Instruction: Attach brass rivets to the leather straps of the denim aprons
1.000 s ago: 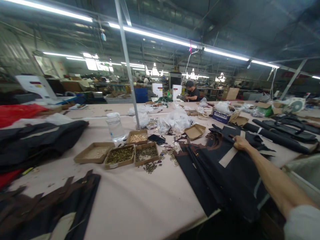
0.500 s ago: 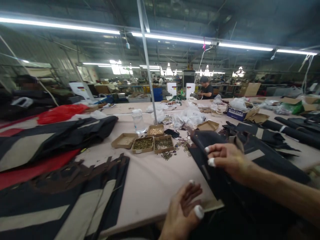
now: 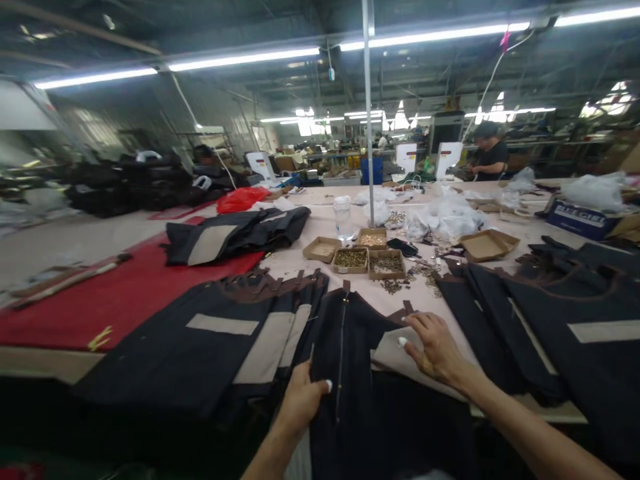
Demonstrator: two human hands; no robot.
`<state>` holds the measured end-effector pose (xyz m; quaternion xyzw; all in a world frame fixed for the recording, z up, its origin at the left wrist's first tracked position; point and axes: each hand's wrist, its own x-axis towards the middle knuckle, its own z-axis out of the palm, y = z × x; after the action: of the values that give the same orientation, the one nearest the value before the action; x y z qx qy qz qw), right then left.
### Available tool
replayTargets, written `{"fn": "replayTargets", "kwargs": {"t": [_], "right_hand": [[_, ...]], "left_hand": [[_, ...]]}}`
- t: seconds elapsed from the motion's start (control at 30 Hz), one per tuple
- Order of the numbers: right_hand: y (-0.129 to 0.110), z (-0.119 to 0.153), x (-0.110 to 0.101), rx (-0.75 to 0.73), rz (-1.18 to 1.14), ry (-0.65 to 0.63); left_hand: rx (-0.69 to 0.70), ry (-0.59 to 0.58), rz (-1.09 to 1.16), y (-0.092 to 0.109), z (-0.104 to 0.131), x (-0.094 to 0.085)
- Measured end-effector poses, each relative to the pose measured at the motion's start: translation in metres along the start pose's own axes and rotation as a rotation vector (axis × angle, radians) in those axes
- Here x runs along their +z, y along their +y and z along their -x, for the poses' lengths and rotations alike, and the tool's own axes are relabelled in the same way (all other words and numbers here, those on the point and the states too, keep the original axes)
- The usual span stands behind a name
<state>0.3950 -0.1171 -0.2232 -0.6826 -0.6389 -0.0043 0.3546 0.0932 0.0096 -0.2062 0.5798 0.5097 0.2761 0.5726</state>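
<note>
A dark garment with brown trim, a zipper and a beige panel (image 3: 327, 333) is spread in front of me and hangs over the near table edge. My left hand (image 3: 303, 393) grips its left side, with the white-tipped thumb on top of the cloth. By the beige panel, my right hand (image 3: 436, 348) has the garment's right side between thumb and fingers. White wraps cover some fingertips. Left of this garment lies a stack of similar dark garments (image 3: 185, 363); another pile of dark garments (image 3: 530, 313) lies on the right.
Cardboard trays of small metal parts (image 3: 351, 269) stand mid-table, with loose metal pieces (image 3: 395, 285) beside them. Behind are a clear plastic jar (image 3: 343, 219), an upright pole (image 3: 371, 133) and plastic bags (image 3: 443, 217). Red cloth (image 3: 135, 293) covers the left. A person (image 3: 490, 153) works farther back.
My view has turned left. My right hand has left the right-hand pile, and a dark garment now lies before me in both hands. My left hand, open before, has closed on it.
</note>
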Motion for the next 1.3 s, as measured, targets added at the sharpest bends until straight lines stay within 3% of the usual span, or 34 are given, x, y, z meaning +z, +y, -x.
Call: {"fn": "replayTargets", "kwargs": {"t": [0.13, 0.2, 0.27, 0.33, 0.37, 0.43, 0.53, 0.63, 0.77, 0.9, 1.0, 1.13, 1.3], "right_hand": [[0.045, 0.018, 0.048, -0.010, 0.023, -0.107], [0.054, 0.016, 0.067, -0.025, -0.033, -0.107], [0.057, 0.008, 0.081, -0.040, -0.092, -0.102], [0.060, -0.003, 0.091, -0.063, -0.158, -0.112], [0.061, -0.009, 0.095, -0.080, -0.192, -0.119], [0.065, -0.021, 0.101, -0.122, -0.257, -0.124], [0.075, -0.038, 0.105, -0.175, -0.351, -0.130], [0.092, -0.059, 0.101, -0.105, -0.391, -0.140], [0.125, -0.098, 0.097, 0.236, -0.158, -0.006], [0.147, -0.132, 0.104, 0.397, 0.052, -0.160], [0.152, -0.139, 0.111, 0.424, 0.110, -0.255], [0.166, -0.134, 0.121, 0.421, 0.151, -0.263], [0.173, -0.142, 0.123, 0.339, 0.180, -0.362]], "left_hand": [[-0.060, -0.085, -0.011, -0.001, -0.027, -0.043], [0.007, 0.024, -0.238, 0.005, -0.035, -0.056], [0.177, 0.246, -0.585, 0.013, -0.037, -0.056], [0.408, 0.410, -0.867, 0.017, -0.035, -0.039], [0.524, 0.409, -0.940, 0.016, -0.035, -0.024], [0.712, 0.231, -0.982, 0.010, -0.036, 0.014], [0.817, -0.119, -0.980, -0.008, -0.048, 0.071], [0.762, -0.191, -0.999, -0.026, -0.061, 0.105], [0.727, -0.144, -1.002, -0.036, -0.068, 0.111], [0.711, -0.145, -0.986, -0.034, -0.067, 0.107], [0.669, -0.116, -0.965, -0.033, -0.065, 0.110], [0.609, -0.093, -0.960, -0.034, -0.065, 0.125], [0.687, -0.106, -0.922, -0.035, -0.075, 0.139]]}}
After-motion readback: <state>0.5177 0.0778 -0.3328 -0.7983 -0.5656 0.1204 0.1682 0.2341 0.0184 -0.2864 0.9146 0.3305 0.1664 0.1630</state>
